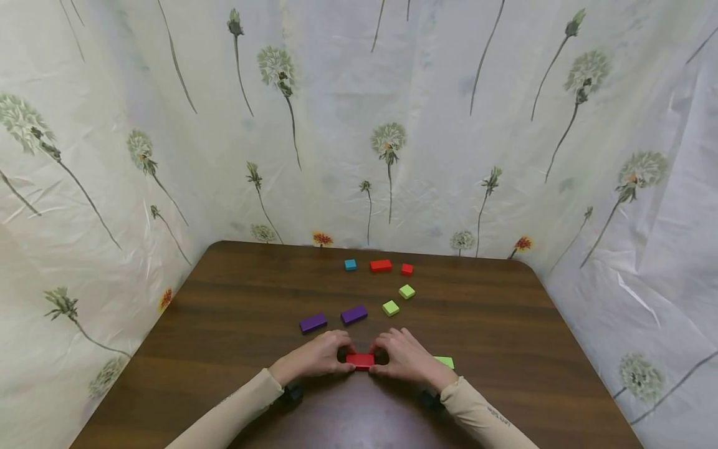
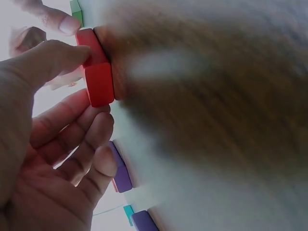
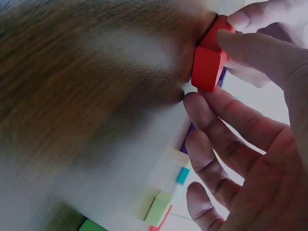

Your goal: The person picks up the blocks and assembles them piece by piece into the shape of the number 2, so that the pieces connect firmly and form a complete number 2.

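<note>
A red rectangular block (image 1: 360, 361) lies on the brown table between the two hands. My left hand (image 1: 321, 358) pinches its left end between thumb and fingers. At the opposite end, my right hand (image 1: 408, 358) pinches it the same way. The left wrist view shows the red block (image 2: 99, 83) low at the tabletop, with the left thumb on its near side and a fingertip behind. In the right wrist view the block's end face (image 3: 207, 70) shows between the right thumb and index finger, while the other fingers are spread loosely.
Two purple blocks (image 1: 313, 322) lie ahead of the left hand. Two small lime blocks (image 1: 391, 308) sit ahead of the right. Along the back are a blue block (image 1: 350, 265), a longer red block (image 1: 380, 265) and a small red one (image 1: 407, 269). A green block (image 1: 445, 362) is partly behind the right wrist.
</note>
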A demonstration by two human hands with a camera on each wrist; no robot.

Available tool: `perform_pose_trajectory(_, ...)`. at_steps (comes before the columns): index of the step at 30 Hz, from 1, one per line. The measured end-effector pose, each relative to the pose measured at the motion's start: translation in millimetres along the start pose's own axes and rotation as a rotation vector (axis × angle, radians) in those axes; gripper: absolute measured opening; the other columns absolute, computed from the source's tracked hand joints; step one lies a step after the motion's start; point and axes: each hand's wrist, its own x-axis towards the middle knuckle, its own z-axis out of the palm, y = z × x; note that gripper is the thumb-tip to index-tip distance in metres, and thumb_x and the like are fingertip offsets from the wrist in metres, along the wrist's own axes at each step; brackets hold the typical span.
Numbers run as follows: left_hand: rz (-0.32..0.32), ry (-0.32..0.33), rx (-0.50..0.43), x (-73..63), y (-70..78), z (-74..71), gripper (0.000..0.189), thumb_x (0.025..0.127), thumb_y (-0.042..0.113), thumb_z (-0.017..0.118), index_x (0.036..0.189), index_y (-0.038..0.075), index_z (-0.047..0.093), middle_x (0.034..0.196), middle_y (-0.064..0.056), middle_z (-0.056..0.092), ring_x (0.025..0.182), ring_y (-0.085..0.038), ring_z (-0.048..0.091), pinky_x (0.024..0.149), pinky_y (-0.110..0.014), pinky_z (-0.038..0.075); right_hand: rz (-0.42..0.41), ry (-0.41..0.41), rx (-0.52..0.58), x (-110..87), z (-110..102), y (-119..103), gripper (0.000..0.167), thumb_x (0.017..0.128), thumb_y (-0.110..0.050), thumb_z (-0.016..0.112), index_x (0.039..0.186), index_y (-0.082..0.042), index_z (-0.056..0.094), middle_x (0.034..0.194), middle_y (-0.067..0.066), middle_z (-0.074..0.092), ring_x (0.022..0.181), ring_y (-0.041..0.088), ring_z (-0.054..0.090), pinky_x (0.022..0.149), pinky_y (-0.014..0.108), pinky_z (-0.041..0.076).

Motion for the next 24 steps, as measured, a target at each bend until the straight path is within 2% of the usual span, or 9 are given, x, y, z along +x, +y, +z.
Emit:
perform_pose_trajectory(6, -0.014, -0.022, -0.004, 1.1, 0.9, -1.8, 0.025, 0.085, 0.034, 0.073, 0.100, 0.015, 0.068, 0.099, 0.005, 0.063, 0.091, -0.007, 0.056, 0.081, -0.021, 0.047, 0.024, -0.026, 0.027, 0.3, -8, 7, 0.044, 0.076, -0.054, 0.075, 0.108, -0.024, 0.068, 0.099, -0.012, 0.066, 0.091, 0.010, 0.053, 0.076, 0.030, 0.035)
perform_pose_trajectory(11, -0.008, -0.019, -0.015, 1.9, 0.8, -1.6, 0.025, 0.084, 0.032, 0.074, 0.100, 0.014, 0.069, 0.099, 0.004, 0.063, 0.090, -0.006, 0.056, 0.081, -0.021, 0.047, 0.060, -0.018, 0.063, -0.8, -28, 17, 0.048, 0.077, -0.052, 0.075, 0.114, -0.023, 0.067, 0.100, -0.008, 0.067, 0.094, 0.012, 0.054, 0.077, 0.033, 0.035)
perform_pose_trajectory(15, 0.004, -0.010, -0.020, 1.8, -0.1, -0.3, 0.024, 0.084, 0.032, 0.074, 0.099, 0.014, 0.068, 0.098, 0.005, 0.063, 0.088, -0.006, 0.056, 0.079, -0.021, 0.047, 0.097, 0.034, 0.099, -5.1, -48, 26, 0.051, 0.076, -0.050, 0.077, 0.117, -0.022, 0.065, 0.101, -0.007, 0.067, 0.097, 0.014, 0.055, 0.079, 0.035, 0.036)
perform_pose_trajectory(19, 0.019, 0.000, -0.031, 1.0, -0.9, 0.1, 0.024, 0.083, 0.031, 0.075, 0.098, 0.013, 0.068, 0.096, 0.004, 0.062, 0.085, -0.007, 0.056, 0.076, -0.020, 0.047, 0.144, 0.106, 0.111, -10.9, -66, 36, 0.059, 0.075, -0.050, 0.078, 0.125, -0.025, 0.061, 0.102, -0.012, 0.065, 0.098, 0.013, 0.054, 0.082, 0.035, 0.036)
perform_pose_trajectory(24, 0.007, -0.005, -0.048, -0.2, -1.8, 0.6, 0.024, 0.084, 0.032, 0.074, 0.099, 0.014, 0.068, 0.096, 0.005, 0.062, 0.085, -0.005, 0.054, 0.076, -0.019, 0.046, 0.179, 0.150, 0.112, -19.4, -82, 47, 0.064, 0.075, -0.051, 0.078, 0.130, -0.026, 0.057, 0.104, -0.013, 0.062, 0.100, 0.013, 0.054, 0.084, 0.037, 0.037)
